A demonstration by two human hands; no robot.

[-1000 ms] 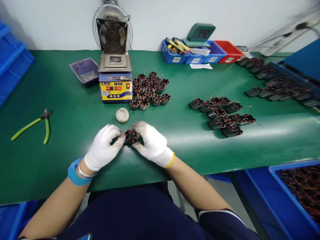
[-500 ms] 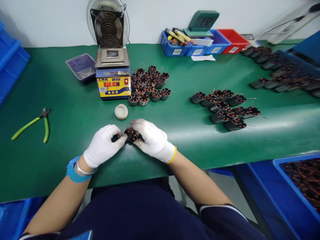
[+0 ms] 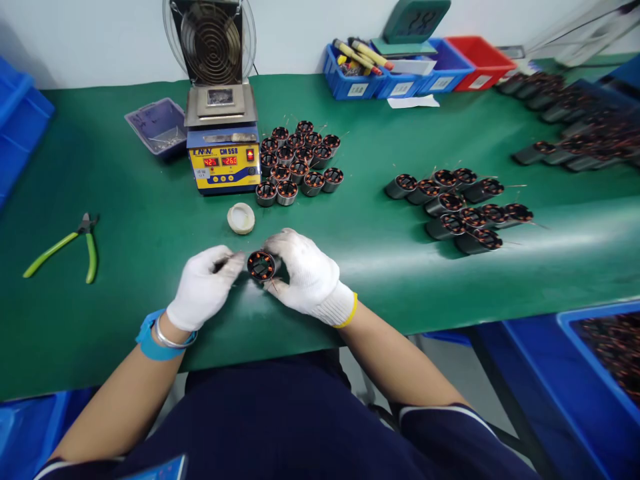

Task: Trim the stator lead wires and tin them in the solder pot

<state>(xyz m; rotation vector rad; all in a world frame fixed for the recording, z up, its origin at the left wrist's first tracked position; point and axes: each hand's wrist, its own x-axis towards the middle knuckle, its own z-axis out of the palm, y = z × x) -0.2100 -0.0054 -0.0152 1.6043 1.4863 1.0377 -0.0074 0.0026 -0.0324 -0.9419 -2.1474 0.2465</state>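
My right hand (image 3: 306, 275), in a white glove with a yellow-edged cuff, grips a dark metal cylinder (image 3: 261, 266) by its right side. Copper coils show inside the cylinder's round opening, and a thin wire sticks out near its lower edge. My left hand (image 3: 205, 283), also gloved in white, is just left of the cylinder. Its thumb and fingers are pinched together; whatever they hold, if anything, is too small to make out. A small round white dish (image 3: 241, 219) lies just beyond the cylinder on the green table (image 3: 145, 267).
A yellow-blue heating unit (image 3: 225, 160) stands behind the dish, beside a purple tray (image 3: 159, 128). Several coil cylinders (image 3: 299, 167) stand to its right, with another group (image 3: 453, 203) farther right. Green-handled cutters (image 3: 65, 247) lie left. Small bins (image 3: 355, 85) line the back.
The view has shifted slightly. My left fingers have drawn a little away from the cylinder, whose opening now shows more fully. My right hand still holds it.
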